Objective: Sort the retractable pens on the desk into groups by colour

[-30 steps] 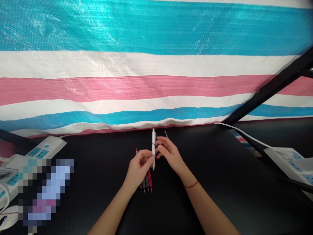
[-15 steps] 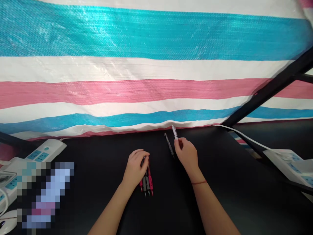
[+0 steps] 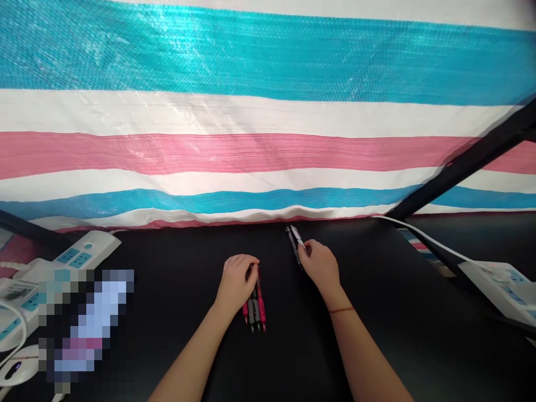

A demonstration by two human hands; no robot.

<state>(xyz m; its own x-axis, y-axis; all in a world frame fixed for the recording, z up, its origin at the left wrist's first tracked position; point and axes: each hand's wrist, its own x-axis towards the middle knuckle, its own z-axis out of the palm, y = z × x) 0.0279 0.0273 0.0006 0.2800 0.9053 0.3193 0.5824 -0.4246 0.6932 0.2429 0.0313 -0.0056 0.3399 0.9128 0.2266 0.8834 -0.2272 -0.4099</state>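
Several pens lie side by side on the black table (image 3: 167, 290), with red pens (image 3: 261, 307) on the outside and grey pens (image 3: 251, 314) between them. My left hand (image 3: 239, 279) is curled over their far ends, its fingers closed round them. Farther right, my right hand (image 3: 320, 265) pinches a white pen (image 3: 298, 237) between thumb and fingers. Close along the left side of that pen lies a dark grey pen (image 3: 292, 243), its near end partly hidden by my right hand.
White power strips stand at the left (image 3: 87, 251) and right (image 3: 502, 290), with cables. A pixelated object (image 3: 96, 318) and a white mouse (image 3: 25, 365) are at the left. A striped sheet (image 3: 268, 151) hangs behind the table; a black bar (image 3: 460, 173) slants at the right.
My right hand has brought the white pen down and beside the dark grey pen. My left hand stays on the red and grey pens. The camera view has shifted slightly.
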